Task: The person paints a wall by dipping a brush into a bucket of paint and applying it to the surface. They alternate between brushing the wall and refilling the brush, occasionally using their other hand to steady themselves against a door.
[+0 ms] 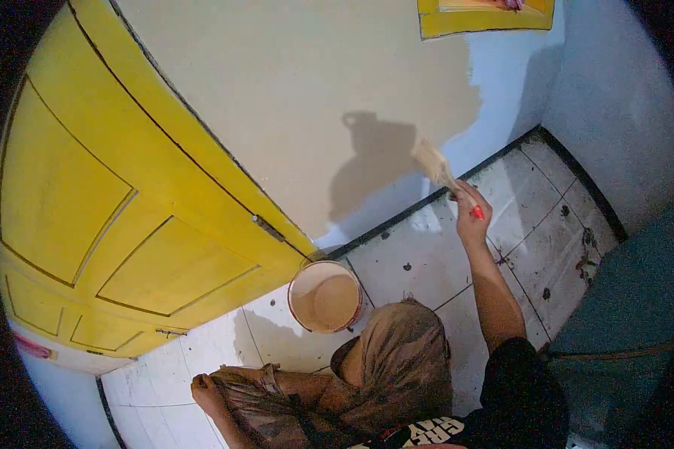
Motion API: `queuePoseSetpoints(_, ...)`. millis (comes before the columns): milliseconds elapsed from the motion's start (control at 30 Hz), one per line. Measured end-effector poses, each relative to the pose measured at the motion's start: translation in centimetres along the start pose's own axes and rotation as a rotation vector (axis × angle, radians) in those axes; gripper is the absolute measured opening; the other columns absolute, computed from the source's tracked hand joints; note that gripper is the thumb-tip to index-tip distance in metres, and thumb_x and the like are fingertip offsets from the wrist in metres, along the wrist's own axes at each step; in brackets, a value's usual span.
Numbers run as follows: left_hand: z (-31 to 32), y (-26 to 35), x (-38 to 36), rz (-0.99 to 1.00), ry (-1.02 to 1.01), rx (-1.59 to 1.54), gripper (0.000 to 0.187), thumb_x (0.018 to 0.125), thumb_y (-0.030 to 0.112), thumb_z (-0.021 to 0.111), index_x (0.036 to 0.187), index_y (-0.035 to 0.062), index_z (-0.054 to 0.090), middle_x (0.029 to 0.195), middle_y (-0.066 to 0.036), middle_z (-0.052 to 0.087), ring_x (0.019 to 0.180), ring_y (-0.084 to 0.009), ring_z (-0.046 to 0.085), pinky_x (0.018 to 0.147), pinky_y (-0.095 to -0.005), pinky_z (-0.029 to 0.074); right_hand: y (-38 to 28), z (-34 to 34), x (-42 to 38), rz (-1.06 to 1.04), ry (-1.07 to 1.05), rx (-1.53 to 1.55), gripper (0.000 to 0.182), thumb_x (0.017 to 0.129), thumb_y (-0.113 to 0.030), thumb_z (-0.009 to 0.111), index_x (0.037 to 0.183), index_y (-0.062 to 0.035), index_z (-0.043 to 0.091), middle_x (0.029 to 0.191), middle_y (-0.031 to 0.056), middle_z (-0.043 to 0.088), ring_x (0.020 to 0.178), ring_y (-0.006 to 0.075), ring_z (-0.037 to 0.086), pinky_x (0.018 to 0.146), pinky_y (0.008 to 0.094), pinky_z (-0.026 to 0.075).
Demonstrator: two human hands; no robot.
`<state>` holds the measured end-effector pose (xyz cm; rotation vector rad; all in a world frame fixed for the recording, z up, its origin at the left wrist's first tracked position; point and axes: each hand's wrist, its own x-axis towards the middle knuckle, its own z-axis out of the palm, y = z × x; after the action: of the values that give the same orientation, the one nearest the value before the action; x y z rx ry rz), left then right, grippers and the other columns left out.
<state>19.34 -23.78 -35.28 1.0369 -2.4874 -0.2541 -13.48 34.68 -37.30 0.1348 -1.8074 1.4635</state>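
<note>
My right hand (472, 211) is closed round the handle of a paintbrush (432, 162), whose red handle end shows past the fingers. The wide bristles, coated in beige paint, are at the lower part of the wall (277, 67), near the edge between beige and pale blue-white. My left hand (205, 392) rests at my bent knee, beside the brown cloth of my shorts (404, 352). Its fingers look curled in, and what they hold, if anything, is hidden. A paint bucket (325, 297) with beige paint inside stands on the floor in front of me.
A yellow door (142, 224) with its frame fills the left. The tiled floor (442, 262) has dark spots, and a dark skirting strip (397, 218) runs along the wall's foot. A yellow-framed picture (487, 16) is above. Something dark green (621, 322) stands at right.
</note>
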Motion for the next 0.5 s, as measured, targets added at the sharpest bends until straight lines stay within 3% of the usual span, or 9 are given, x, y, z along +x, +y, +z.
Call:
queuePoseSetpoints(133, -0.3, 0.3, -0.3, 0.037, 0.022, 0.016, 0.019, 0.082, 0.015, 0.052, 0.081, -0.004, 0.058, 0.079, -0.022, 0.058, 0.076, -0.0385, 0.054, 0.07, -0.0442, 0.043, 2.2, -2.5, 3.2, -0.053, 0.145, -0.037, 0.019, 0.087, -0.008, 0.052, 0.098, 0.0055, 0.061, 0.095, 0.0121, 0.063, 0.081, 0.0176, 0.06, 0.074, 0.0274, 0.047)
queuePoseSetpoints(233, -0.6, 0.6, -0.2, 0.02, -0.028, 0.046, 0.02, 0.082, 0.014, 0.052, 0.082, -0.0044, 0.058, 0.079, -0.022, 0.058, 0.076, -0.0384, 0.055, 0.07, -0.0438, 0.043, 3.8, -3.5, 5.3, 0.076, 0.306, -0.102, 0.02, 0.086, -0.008, 0.053, 0.101, 0.0035, 0.06, 0.098, 0.0136, 0.063, 0.089, 0.0183, 0.059, 0.08, 0.0292, 0.046)
queuePoseSetpoints(333, 2.0, -4.2, 0.8, -0.002, -0.034, -0.049, 0.02, 0.082, 0.014, 0.052, 0.082, -0.0048, 0.058, 0.079, -0.023, 0.058, 0.075, -0.0384, 0.055, 0.069, -0.0433, 0.044, 3.8, -1.2, 4.1, -0.15, 0.089, -0.156, 0.016, 0.084, -0.006, 0.054, 0.096, 0.0011, 0.062, 0.097, 0.013, 0.064, 0.09, 0.0195, 0.06, 0.08, 0.0292, 0.046)
queuePoseSetpoints(367, 1.4, -2.7, 0.5, -0.001, -0.036, -0.053, 0.02, 0.082, 0.014, 0.052, 0.082, -0.0048, 0.058, 0.079, -0.023, 0.058, 0.075, -0.0384, 0.055, 0.069, -0.0433, 0.044, 3.2, -0.2, 2.5, -0.189, 0.007, -0.16, 0.014, 0.083, -0.006, 0.055, 0.094, 0.0001, 0.063, 0.096, 0.0129, 0.064, 0.09, 0.0204, 0.06, 0.08, 0.0296, 0.046)
queuePoseSetpoints(400, -0.1, 0.3, 0.1, -0.013, -0.022, -0.054, 0.02, 0.082, 0.014, 0.052, 0.082, -0.005, 0.058, 0.079, -0.023, 0.057, 0.075, -0.0383, 0.055, 0.069, -0.0433, 0.044, 2.6, 1.7, 0.7, -0.185, 0.002, 0.049, 0.013, 0.08, -0.003, 0.057, 0.091, -0.0007, 0.062, 0.094, 0.0126, 0.064, 0.09, 0.0216, 0.06, 0.08, 0.0311, 0.046)
queuePoseSetpoints(433, -0.9, 2.0, -0.3, -0.024, -0.01, -0.053, 0.02, 0.082, 0.014, 0.052, 0.082, -0.0051, 0.058, 0.079, -0.024, 0.057, 0.075, -0.0382, 0.055, 0.068, -0.0433, 0.043, 0.0, 1.9, -0.7, -0.079, -0.125, -0.085, 0.014, 0.078, -0.001, 0.058, 0.091, -0.0015, 0.063, 0.093, 0.0119, 0.065, 0.089, 0.0213, 0.061, 0.079, 0.032, 0.047)
queuePoseSetpoints(500, 0.6, -0.8, 0.4, -0.029, -0.028, -0.055, 0.021, 0.083, 0.015, 0.052, 0.082, -0.0054, 0.058, 0.078, -0.024, 0.057, 0.074, -0.0385, 0.054, 0.067, -0.0436, 0.043, -1.8, 2.5, -2.6, -0.042, -0.273, 0.017, 0.017, 0.078, -0.009, 0.064, 0.095, -0.0039, 0.064, 0.093, 0.0101, 0.065, 0.086, 0.0195, 0.062, 0.075, 0.03, 0.048)
